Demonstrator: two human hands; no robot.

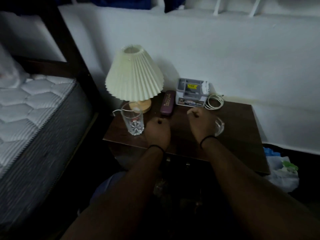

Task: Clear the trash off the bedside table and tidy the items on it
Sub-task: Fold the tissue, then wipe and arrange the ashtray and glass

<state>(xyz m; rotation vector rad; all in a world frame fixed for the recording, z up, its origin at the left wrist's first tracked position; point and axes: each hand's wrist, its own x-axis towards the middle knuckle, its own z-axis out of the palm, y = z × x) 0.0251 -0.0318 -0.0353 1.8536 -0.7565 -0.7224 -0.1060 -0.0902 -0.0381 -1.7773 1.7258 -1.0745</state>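
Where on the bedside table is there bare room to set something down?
The bedside table's right half is bare, from the coiled white cable forward to the front edge. It is crowded along the back and left: lamp, purple case, grey box, glass tumbler.

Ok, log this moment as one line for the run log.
left hand: fist, empty | right hand: fist, empty | both over bedside table | glass upright beside lamp
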